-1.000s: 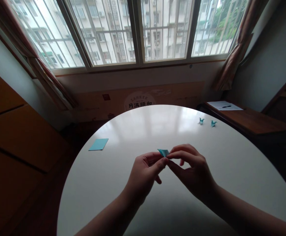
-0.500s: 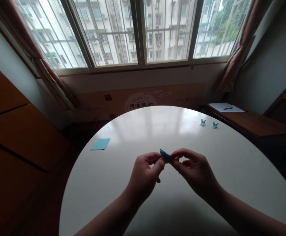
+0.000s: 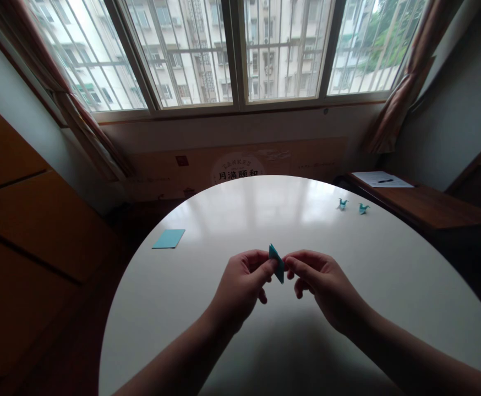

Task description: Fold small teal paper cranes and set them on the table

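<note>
A small folded piece of teal paper is held up over the round white table, standing almost on edge. My left hand pinches its left side with thumb and forefinger. My right hand pinches its right side, the other fingers curled under. Both hands meet at the middle of the table, just above its surface.
A flat teal sheet lies near the table's left edge. Two small folded teal cranes stand at the far right. A wooden side table with papers and a pen is to the right. Windows and curtains lie beyond.
The folded paper has turned from lying flat between my fingertips to standing nearly upright. Both hands have shifted slightly nearer to me and closer together.
</note>
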Demonstrator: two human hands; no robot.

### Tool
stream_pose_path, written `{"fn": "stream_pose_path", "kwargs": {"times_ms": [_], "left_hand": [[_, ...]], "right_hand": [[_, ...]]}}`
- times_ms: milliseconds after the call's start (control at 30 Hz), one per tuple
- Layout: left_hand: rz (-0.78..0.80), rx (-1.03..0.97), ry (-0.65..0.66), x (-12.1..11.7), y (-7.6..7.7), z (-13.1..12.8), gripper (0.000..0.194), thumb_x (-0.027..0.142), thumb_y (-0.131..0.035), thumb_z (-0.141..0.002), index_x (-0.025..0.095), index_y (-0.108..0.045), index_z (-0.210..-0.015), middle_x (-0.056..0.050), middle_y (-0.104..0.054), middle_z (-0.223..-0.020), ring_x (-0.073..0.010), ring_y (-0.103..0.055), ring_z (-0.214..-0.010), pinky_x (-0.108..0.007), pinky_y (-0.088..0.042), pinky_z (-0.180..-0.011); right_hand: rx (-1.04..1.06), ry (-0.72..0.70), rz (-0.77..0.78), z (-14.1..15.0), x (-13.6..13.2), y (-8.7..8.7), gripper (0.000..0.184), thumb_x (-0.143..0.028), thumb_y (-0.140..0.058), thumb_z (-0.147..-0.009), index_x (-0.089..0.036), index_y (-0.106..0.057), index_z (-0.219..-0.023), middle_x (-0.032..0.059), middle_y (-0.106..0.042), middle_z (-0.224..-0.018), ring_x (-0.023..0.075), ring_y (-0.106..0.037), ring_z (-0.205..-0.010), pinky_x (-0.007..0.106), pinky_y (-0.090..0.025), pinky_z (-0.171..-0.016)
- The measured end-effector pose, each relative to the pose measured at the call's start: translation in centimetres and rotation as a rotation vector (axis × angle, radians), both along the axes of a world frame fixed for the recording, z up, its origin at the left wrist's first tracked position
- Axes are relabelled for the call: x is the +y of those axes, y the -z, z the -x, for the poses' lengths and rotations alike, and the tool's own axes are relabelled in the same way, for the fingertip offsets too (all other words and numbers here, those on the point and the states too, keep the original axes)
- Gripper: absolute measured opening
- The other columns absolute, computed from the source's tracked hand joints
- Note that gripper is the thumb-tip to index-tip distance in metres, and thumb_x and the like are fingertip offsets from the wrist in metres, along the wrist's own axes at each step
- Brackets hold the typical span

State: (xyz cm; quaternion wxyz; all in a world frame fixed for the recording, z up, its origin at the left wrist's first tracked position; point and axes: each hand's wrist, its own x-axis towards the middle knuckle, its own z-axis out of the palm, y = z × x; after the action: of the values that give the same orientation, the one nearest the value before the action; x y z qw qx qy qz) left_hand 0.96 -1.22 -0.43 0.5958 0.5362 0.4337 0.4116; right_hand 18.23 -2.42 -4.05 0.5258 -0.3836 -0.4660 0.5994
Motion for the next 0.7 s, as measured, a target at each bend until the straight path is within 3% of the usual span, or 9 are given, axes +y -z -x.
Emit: {"fn": "stream_pose_path", "kwargs": {"times_ms": [200, 467, 700], "left_hand": [[0.009, 0.012, 0.003, -0.02, 0.13, 0.07, 0.028, 0.037, -0.076, -0.077, 0.010, -0.077, -0.084, -0.007, -0.068, -0.071, -0.0132, -0.053, -0.059, -0.018, -0.040, -0.041], [-0.118, 0.059, 0.001, -0.20, 0.54, 0.03, 0.021, 0.033, -0.078, -0.078, 0.013, -0.079, -0.086, -0.005, -0.069, -0.070, -0.0117, -0.051, -0.055, -0.019, -0.042, -0.043], [0.064, -0.085, 0.032, -0.10, 0.10, -0.01, 0.020, 0.033, -0.080, -0.073, 0.013, -0.079, -0.075, -0.005, -0.063, -0.065, -0.0122, -0.049, -0.058, -0.017, -0.038, -0.043]], "right_hand": [[0.059, -0.067, 0.038, -0.29, 0.60, 1.01, 0.024, -0.036, -0.086, -0.075, -0.020, -0.079, -0.090, 0.0050, -0.069, -0.078, 0.0173, -0.060, -0.070, 0.023, -0.047, -0.050], [0.088, -0.102, 0.030, -0.10, 0.30, 0.53, 0.024, -0.035, -0.087, -0.073, -0.021, -0.077, -0.089, 0.0035, -0.071, -0.082, 0.0162, -0.064, -0.072, 0.022, -0.049, -0.051], [0.074, -0.066, -0.052, -0.13, 0.22, 0.62, 0.019, -0.034, -0.087, -0.075, -0.022, -0.078, -0.087, 0.0034, -0.073, -0.081, 0.0180, -0.066, -0.074, 0.025, -0.052, -0.054]]}}
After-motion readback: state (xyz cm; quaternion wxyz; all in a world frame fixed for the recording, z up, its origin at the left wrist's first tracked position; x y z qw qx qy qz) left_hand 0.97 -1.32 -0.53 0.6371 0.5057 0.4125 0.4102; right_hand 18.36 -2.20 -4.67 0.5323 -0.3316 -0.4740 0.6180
